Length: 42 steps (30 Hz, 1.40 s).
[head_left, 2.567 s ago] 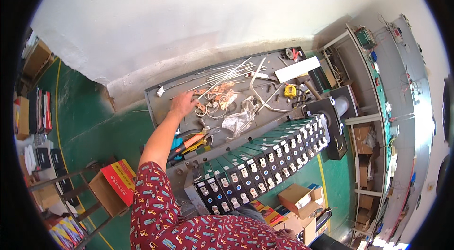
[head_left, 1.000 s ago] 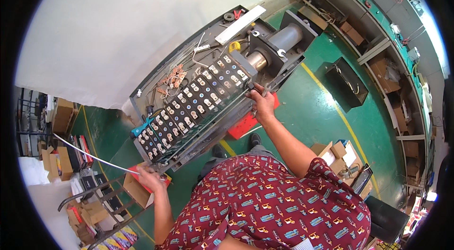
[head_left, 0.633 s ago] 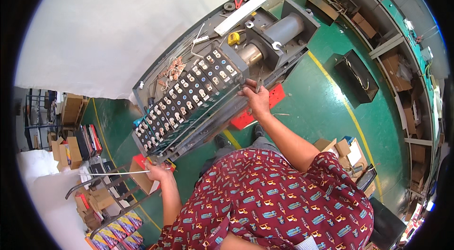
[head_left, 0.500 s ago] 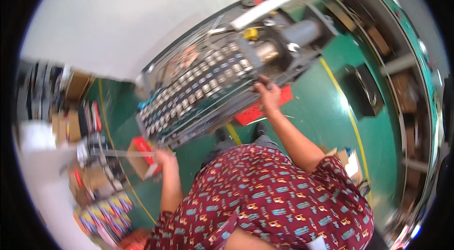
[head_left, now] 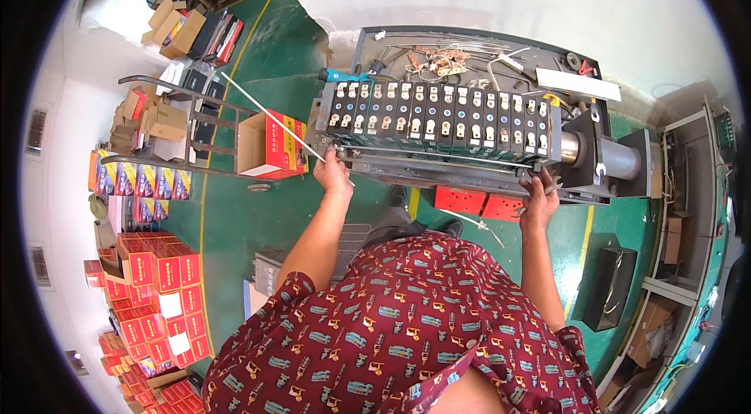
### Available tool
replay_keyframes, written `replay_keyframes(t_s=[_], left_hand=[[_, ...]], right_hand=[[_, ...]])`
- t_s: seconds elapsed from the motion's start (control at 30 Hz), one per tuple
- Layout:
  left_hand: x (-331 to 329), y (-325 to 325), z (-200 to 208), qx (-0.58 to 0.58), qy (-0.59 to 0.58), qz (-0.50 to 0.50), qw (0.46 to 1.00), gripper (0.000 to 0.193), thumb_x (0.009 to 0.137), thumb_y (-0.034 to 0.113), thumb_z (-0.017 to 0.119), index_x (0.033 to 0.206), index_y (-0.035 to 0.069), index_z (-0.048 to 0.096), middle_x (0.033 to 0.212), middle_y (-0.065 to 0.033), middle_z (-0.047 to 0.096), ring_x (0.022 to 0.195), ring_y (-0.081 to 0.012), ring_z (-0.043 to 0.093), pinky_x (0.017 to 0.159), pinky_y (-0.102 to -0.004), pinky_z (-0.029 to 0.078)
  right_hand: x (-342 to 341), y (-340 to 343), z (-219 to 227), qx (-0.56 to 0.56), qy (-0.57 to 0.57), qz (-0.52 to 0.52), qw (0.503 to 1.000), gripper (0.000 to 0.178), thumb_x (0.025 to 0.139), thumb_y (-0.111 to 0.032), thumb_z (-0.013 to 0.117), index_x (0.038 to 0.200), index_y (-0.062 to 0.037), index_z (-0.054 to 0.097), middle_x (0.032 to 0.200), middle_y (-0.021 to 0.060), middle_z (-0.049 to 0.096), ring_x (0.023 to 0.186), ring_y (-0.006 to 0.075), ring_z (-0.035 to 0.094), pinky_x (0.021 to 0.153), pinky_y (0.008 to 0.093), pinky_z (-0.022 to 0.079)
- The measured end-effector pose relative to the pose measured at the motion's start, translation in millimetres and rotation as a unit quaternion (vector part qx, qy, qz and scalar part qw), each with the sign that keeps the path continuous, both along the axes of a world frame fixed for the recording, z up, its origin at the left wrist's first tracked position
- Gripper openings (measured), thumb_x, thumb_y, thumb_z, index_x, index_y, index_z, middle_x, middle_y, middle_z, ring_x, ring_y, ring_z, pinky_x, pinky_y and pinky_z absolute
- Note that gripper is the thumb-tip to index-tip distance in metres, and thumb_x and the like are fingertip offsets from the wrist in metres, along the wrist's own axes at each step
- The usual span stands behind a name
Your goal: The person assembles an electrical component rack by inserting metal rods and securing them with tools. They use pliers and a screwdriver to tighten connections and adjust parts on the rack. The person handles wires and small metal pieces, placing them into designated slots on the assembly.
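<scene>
A row of black battery-like blocks (head_left: 426, 123) with metal terminals on top sits clamped on a dark steel bench (head_left: 469, 174). At its near left corner my left hand (head_left: 335, 171) is closed around a long thin white rod (head_left: 266, 111), which slants up and left past the bench. My right hand (head_left: 538, 203) is at the near right corner, fingers closed at the end of a thin metal rod (head_left: 438, 156) that runs along the front of the blocks. A small grey metal piece shows by those fingers; its kind is unclear.
A steel cylinder (head_left: 622, 160) adjoins the bench's right end. Copper scraps (head_left: 438, 62) and rods lie in the back tray. Left stand a hand truck (head_left: 199, 101), an open red box (head_left: 274, 148) and stacked red cartons (head_left: 164, 281). A black trough (head_left: 610, 289) lies right.
My view has turned left, so the bench now appears nearly level. My left hand still holds the white rod, now beside the bench's left corner. My right hand stays at the bench's near right.
</scene>
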<state>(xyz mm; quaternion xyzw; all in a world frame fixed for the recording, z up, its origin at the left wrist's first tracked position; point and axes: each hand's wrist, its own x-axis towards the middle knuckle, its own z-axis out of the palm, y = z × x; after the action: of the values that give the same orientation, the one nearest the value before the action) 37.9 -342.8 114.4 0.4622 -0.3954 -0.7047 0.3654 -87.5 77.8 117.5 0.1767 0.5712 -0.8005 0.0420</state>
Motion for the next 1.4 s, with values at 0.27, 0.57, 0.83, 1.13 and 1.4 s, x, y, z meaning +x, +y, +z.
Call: replay_keyframes(t_s=[0.27,0.57,0.83,1.13,1.4], left_hand=[[-2.7,2.0,-0.6,-0.067,-0.021,-0.03,0.997,0.008,0.092,0.017,0.061,0.092,0.009,0.06,0.065,0.0038,0.048,0.041,-0.0034,0.034,0.035,-0.0222,0.023],[-2.0,4.2,-7.9,-0.087,-0.041,-0.011,0.995,0.01,0.093,0.015,0.061,0.097,0.006,0.062,0.067,0.0018,0.054,0.041,-0.0033,0.037,0.034,-0.0218,0.025],[1.8,-4.8,-11.2,-0.104,-0.04,-0.031,0.993,0.013,0.093,0.014,0.062,0.102,0.005,0.063,0.063,0.005,0.048,0.043,-0.0022,0.035,0.036,-0.0214,0.024],[36.8,-65.6,-13.4,-0.039,-0.007,-0.137,0.99,0.023,0.098,0.015,0.056,0.115,0.003,0.066,0.071,0.0017,0.059,0.042,-0.0011,0.032,0.036,-0.0199,0.023],[80.8,-260.3,-50.2,-0.158,-0.122,-0.258,0.945,0.024,0.099,0.016,0.053,0.102,0.0,0.07,0.067,0.0023,0.054,0.061,-0.006,0.047,0.056,-0.0231,0.038]], right_hand=[[-6.6,1.7,-7.2,0.011,0.014,-0.007,1.0,0.038,0.095,-0.004,0.056,0.133,-0.0012,0.053,0.113,0.0136,0.069,0.079,0.0166,0.07,0.04,0.0169,0.032],[-6.2,4.4,-6.3,0.046,0.036,0.015,0.998,0.035,0.094,-0.003,0.056,0.129,0.0029,0.053,0.107,0.014,0.07,0.074,0.0149,0.069,0.042,0.0185,0.034],[0.7,-16.2,-14.6,0.081,0.088,-0.02,0.993,0.04,0.092,0.001,0.052,0.131,0.0039,0.05,0.105,0.0134,0.07,0.072,0.0171,0.067,0.058,0.025,0.047],[16.7,-59.2,-6.9,0.149,-0.006,-0.121,0.981,0.038,0.093,-0.012,0.058,0.13,-0.0046,0.055,0.1,0.0104,0.069,0.055,0.0068,0.054,0.039,0.0181,0.028],[161.9,-168.9,-49.2,0.31,-0.234,0.002,0.922,0.027,0.092,-0.035,0.063,0.083,-0.0091,0.061,0.058,-0.0016,0.048,0.043,0.0079,0.04,0.039,0.0258,0.031]])
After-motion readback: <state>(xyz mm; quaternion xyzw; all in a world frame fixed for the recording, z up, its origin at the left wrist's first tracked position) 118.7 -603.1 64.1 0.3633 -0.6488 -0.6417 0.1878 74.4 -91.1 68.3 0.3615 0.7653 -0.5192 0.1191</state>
